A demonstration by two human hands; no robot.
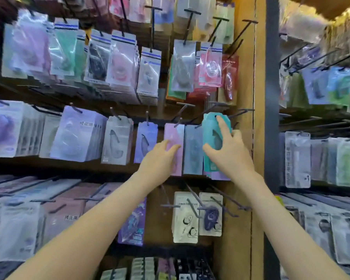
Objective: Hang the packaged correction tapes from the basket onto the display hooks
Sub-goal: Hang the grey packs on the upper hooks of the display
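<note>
My right hand (228, 146) grips a stack of teal packaged correction tapes (210, 130), index finger stretched up by the hanging hole at the top, thumb under the packs' left side. The teal packs are held up against a black display hook (238, 113) at the right end of the middle row. My left hand (160, 156) reaches forward with relaxed fingers touching the pink packs (174, 134) hanging two hooks to the left. A grey-blue pack (193, 150) hangs between them. The basket is out of view.
Rows of hooks full of packaged correction tapes cover the wall above, below and to the left. A wooden post (245, 178) and a dark upright (271, 118) stand right of the teal packs. Bare hooks (226, 205) stick out in the lower row.
</note>
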